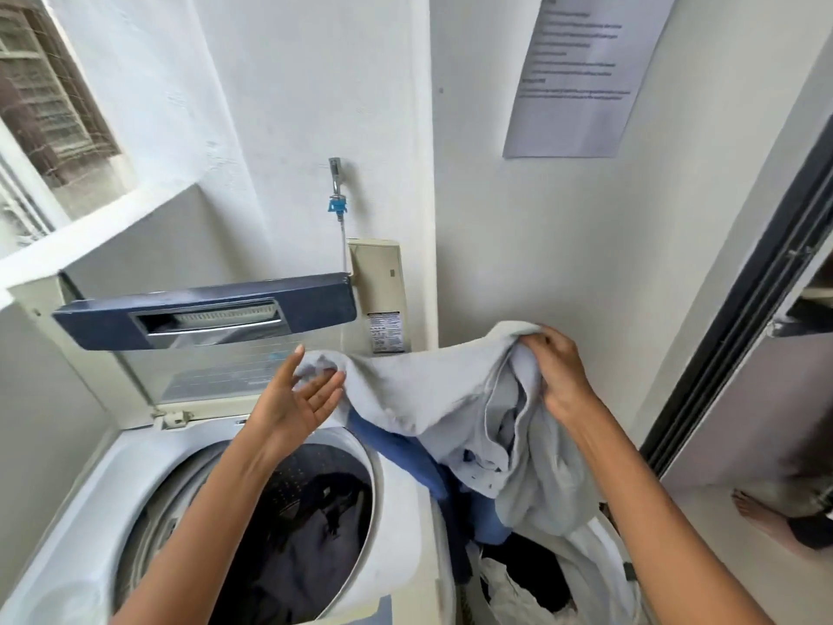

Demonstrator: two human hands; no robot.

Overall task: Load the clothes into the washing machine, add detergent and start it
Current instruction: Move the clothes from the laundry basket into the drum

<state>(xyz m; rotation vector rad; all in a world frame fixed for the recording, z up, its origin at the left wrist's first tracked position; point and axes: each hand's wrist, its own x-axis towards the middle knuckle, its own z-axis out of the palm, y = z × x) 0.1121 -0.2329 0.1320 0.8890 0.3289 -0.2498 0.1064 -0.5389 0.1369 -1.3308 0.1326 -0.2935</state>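
Top-loading washing machine at near left, lid raised, blue edge uppermost. Dark clothes lie in the drum.

Right hand grips one end of a pale grey garment, fingers curled into the cloth. The garment hangs stretched leftward above the machine's right rim. Left hand is palm-up with fingers straight, its fingertips touching the garment's left end.

A blue garment is draped below it over the rim. Mixed white and dark laundry is heaped at near right.

Far wall: tap with blue fitting, printed sheet. Window at far left.
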